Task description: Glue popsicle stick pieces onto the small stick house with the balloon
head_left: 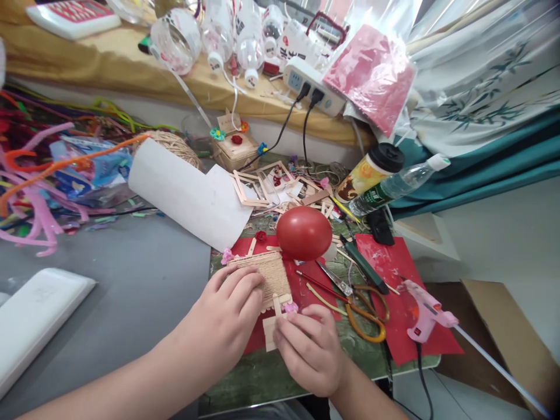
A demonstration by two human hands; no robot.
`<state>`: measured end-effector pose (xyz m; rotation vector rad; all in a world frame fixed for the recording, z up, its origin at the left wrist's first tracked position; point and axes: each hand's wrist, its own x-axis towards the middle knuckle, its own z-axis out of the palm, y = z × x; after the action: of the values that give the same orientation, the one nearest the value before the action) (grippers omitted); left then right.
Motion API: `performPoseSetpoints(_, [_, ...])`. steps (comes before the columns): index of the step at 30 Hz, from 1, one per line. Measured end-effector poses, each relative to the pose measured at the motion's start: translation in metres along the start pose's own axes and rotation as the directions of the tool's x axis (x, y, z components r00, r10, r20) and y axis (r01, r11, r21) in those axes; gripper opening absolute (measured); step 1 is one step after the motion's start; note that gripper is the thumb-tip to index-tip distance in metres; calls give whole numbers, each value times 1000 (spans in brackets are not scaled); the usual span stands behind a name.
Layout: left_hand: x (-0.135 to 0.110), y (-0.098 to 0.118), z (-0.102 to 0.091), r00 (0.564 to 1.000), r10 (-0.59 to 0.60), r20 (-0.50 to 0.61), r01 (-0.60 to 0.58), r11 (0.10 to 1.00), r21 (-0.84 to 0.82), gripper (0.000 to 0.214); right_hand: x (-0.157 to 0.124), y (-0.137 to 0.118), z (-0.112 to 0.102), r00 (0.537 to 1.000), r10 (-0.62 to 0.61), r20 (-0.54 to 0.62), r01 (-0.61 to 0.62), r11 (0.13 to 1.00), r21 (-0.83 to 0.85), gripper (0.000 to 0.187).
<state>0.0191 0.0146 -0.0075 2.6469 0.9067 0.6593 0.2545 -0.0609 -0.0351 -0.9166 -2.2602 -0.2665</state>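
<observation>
- The wooden stick point(277, 306) could snap if my right hand point(310, 350), pinched on it, twists.
- The twine panel point(275, 274), on the counter point(231, 379), could slide if my left hand point(230, 309) slips; its fingers lie together across it, grip unclear.
- At its far right, the balloon point(304, 232) could burst if nudged onto the scissors point(347, 290).

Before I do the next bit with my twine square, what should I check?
1. Left hand steadying the twine-wrapped square: ok, its fingers rest on it.
2. Right hand by the wooden stick: ok, fingers are at its near end.
3. Scissors away from your fingers: ok, they lie apart, to the right.
4. Space around the square: not ok, a round red object crowds its far right corner.
5. Pink glue gun cool: cannot tell; it lies apart from both hands.
</observation>
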Motion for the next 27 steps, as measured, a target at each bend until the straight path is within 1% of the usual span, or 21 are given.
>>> performPoseSetpoints(2, [0, -1, 0, 1000, 10, 2, -10, 1000, -5, 23, -1, -1, 1, 1000, -3, 6, 3, 1000, 6, 20])
performPoseSetpoints(4, [-2, -2, 0, 999, 23, 26, -22, 1000, -19, 21, 0, -1, -1, 1000, 21, 18, -21, 1000, 10, 19])
performPoseSetpoints(6, [-3, -3, 0, 998, 29, 53, -27, 999, -31, 19, 2, 1, -5, 997, 72, 27, -72, 997, 32, 20])
performPoseSetpoints(8, [-3, -5, 1, 998, 22, 60, -19, 999, -39, 16, 8, 4, -10, 990, 138, 43, -141, 984, 107, 22])
performPoseSetpoints(11, [0, -5, -1, 1000, 8, 18, -6, 997, -75, 12, 19, 12, -19, 968, 225, 113, -247, 936, 250, 29])
performPoseSetpoints(14, [5, -5, -6, 999, -29, -27, 26, 993, -116, 15, 30, 20, -24, 929, 332, 164, -370, 848, 379, 36])
performPoseSetpoints(16, [6, -5, -8, 998, -55, -37, 50, 989, -136, 17, 36, 26, -26, 883, 416, 216, -468, 762, 448, 35])
performPoseSetpoints(17, [7, -5, -9, 997, -64, -40, 58, 988, -144, 17, 40, 30, -26, 849, 462, 257, -528, 717, 456, 32])
performPoseSetpoints(19, [6, -6, -9, 996, -73, -44, 65, 986, -155, 16, 47, 38, -26, 763, 542, 352, -646, 639, 419, 23])
performPoseSetpoints(21, [5, -6, -8, 996, -79, -46, 71, 985, -154, 15, 57, 49, -24, 691, 583, 427, -722, 584, 371, 17])
performPoseSetpoints(23, [4, -5, -6, 996, -81, -42, 74, 986, -151, 15, 69, 61, -21, 648, 571, 504, -760, 535, 370, 17])
performPoseSetpoints(27, [4, -4, -7, 996, -85, -37, 78, 986, -149, 15, 92, 79, -13, 581, 458, 673, -808, 421, 412, 25])
